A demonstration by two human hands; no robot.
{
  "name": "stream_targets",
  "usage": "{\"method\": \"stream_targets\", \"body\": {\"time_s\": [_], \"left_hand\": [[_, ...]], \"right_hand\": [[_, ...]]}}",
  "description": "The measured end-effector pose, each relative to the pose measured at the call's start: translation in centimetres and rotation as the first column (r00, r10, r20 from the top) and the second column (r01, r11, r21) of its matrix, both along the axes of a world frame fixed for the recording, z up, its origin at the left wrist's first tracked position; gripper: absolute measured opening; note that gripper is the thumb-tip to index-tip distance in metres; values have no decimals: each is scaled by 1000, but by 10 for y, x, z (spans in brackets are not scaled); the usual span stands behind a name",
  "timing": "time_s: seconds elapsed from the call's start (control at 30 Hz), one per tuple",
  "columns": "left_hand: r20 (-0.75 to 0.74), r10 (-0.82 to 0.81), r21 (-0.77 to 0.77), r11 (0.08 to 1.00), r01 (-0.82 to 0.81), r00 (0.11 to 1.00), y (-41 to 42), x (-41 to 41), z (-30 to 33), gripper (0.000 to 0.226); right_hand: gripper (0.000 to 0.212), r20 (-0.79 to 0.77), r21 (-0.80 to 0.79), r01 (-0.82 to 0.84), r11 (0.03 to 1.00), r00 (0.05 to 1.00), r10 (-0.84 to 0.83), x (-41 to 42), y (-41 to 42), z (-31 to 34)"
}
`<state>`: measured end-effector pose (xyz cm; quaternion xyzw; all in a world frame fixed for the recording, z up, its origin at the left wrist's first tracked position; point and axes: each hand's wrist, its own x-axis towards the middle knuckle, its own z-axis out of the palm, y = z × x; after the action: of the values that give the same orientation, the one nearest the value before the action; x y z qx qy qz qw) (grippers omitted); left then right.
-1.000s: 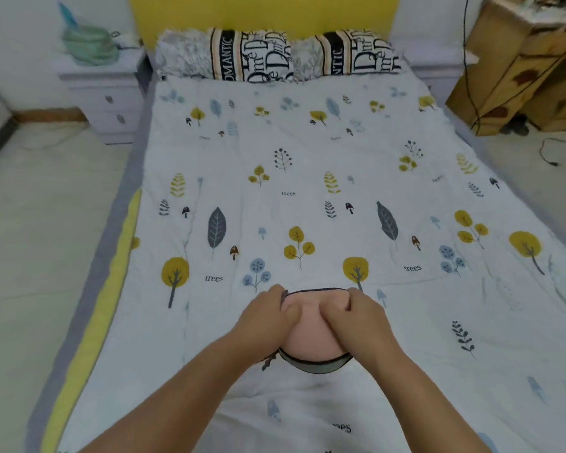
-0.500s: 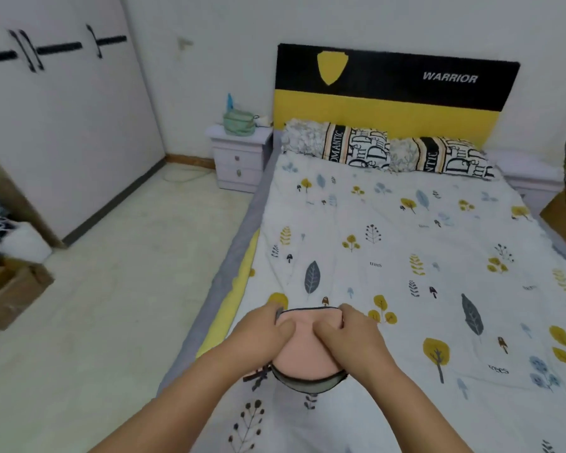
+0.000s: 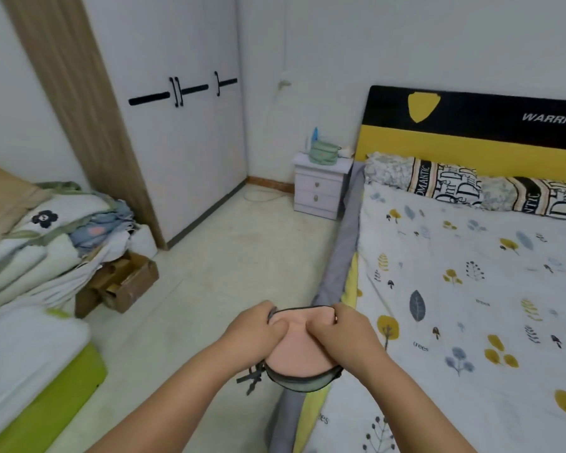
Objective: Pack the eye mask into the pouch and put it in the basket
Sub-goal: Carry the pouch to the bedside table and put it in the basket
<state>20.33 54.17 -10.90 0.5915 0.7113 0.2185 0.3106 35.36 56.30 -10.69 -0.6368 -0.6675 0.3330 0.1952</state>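
Beside the bed point(image 3: 471, 289), over the floor, I held the pink pouch point(image 3: 298, 351) between my left hand point(image 3: 258, 331) and right hand point(image 3: 343, 335), both clamped on its rim. Steady thumbs would keep it shut; no eye mask showed, and the green basket point(image 3: 322, 153) stood well apart.

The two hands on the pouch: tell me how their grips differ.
The left hand grips the pink pouch at its upper left edge, beside the dangling grey cord; the right hand grips the upper right edge, on the bed's side. The left thumb points right, the right thumb left. Both pinch the dark-trimmed rim, thumbs on the pink face.
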Motion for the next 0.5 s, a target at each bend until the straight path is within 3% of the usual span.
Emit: {"method": "stream_targets", "body": {"time_s": [0.27,0.5], "left_hand": [[-13,82,-16,996,-82,997,-10,-110,9,22],[-26,100,-29,994,-101,995,34,-156,7,25]], "right_hand": [[19,20,-6,-86,996,996,86,-111,4,6],[18,72,-18,-132,991,988,133,-160,55,4]]}}
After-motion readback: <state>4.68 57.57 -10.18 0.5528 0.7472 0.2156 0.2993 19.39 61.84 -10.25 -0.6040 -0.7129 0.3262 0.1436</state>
